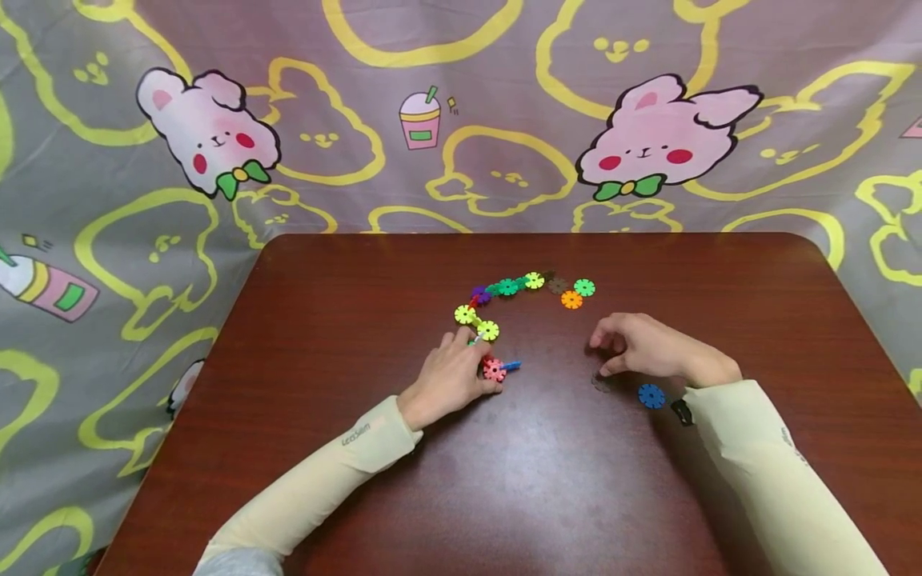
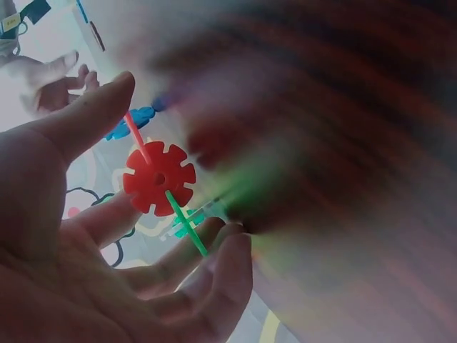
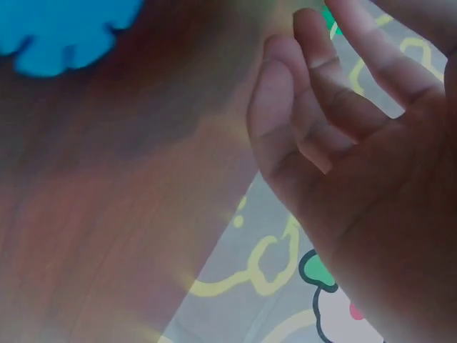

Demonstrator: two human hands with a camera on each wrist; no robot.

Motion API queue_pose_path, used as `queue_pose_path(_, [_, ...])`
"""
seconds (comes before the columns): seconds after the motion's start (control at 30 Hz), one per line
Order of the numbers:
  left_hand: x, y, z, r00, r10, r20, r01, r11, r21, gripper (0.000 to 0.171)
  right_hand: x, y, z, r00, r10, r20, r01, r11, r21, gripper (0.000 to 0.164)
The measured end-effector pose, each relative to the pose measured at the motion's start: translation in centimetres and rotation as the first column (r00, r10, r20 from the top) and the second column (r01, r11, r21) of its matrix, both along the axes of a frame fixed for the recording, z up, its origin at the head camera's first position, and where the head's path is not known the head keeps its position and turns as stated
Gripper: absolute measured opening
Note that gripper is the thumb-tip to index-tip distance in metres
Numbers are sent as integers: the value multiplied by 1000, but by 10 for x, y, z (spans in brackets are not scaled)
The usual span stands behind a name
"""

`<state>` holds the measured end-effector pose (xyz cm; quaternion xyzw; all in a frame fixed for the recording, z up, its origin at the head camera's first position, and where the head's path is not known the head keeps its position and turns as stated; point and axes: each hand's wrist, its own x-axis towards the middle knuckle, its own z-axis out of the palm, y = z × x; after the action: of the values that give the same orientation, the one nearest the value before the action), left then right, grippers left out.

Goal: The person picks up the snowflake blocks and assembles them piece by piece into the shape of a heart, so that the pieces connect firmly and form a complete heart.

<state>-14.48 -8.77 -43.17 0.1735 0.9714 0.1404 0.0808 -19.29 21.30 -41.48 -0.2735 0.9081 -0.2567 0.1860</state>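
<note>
A curved chain of interlocked notched plastic discs [image 1: 488, 330] lies on the table, in yellow, purple, green, red and other colours. My left hand [image 1: 448, 378] grips its near end, with thumb and fingers around the pink-red disc [image 2: 159, 179] and a green disc [image 2: 187, 225] seen nearly edge-on. Beyond the red disc, a blue disc [image 1: 511, 366] sticks out at the chain's end. My right hand [image 1: 644, 348] holds nothing and hovers with loosely bent fingers. Below its fingertips lies a see-through disc [image 1: 600, 383]. A loose blue disc [image 1: 651, 396] rests close to the right wrist.
Beside the chain's far end are a brown disc [image 1: 558, 285], an orange disc [image 1: 572, 300] and a green disc [image 1: 585, 287]. The brown wooden table [image 1: 324, 304] ends at a patterned cloth [image 1: 346, 128] behind and at the sides.
</note>
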Motion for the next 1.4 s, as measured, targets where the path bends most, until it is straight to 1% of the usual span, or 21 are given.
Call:
queue_pose_path(0.17, [0, 0, 0, 1000, 5, -3, -5, 1000, -21, 43, 8, 0, -5, 999, 12, 51, -15, 999, 42, 35])
queue_pose_path(0.4, [1, 0, 1, 1000, 1, -2, -1, 1000, -25, 42, 11, -5, -11, 998, 55, 38, -56, 998, 35, 35])
queue_pose_path(0.67, [1, -1, 1, 1000, -4, -3, 4, 1000, -25, 40, 10, -6, -13, 996, 43, 73, -46, 998, 51, 31])
queue_pose_path(0.9, [2, -5, 1, 1000, -11, -19, 10, 999, -39, 37, 11, -9, -13, 999, 35, 42, -37, 999, 40, 28])
queue_pose_path(1.2, [2, -9, 1, 1000, -17, -1, 17, 999, -31, 40, 9, -10, -16, 1000, 24, 6, -24, 1000, 20, 26])
queue_pose_path(1.3, [2, -9, 1, 1000, -19, 3, 19, 999, -32, 40, 9, -11, -16, 1000, 11, 6, -11, 1000, 1, 25])
queue_pose_path(1.4, [2, -8, 2, 1000, -23, 5, 23, 999, -38, 40, 8, -12, -15, 1000, 1, 24, -1, 1000, -26, 22])
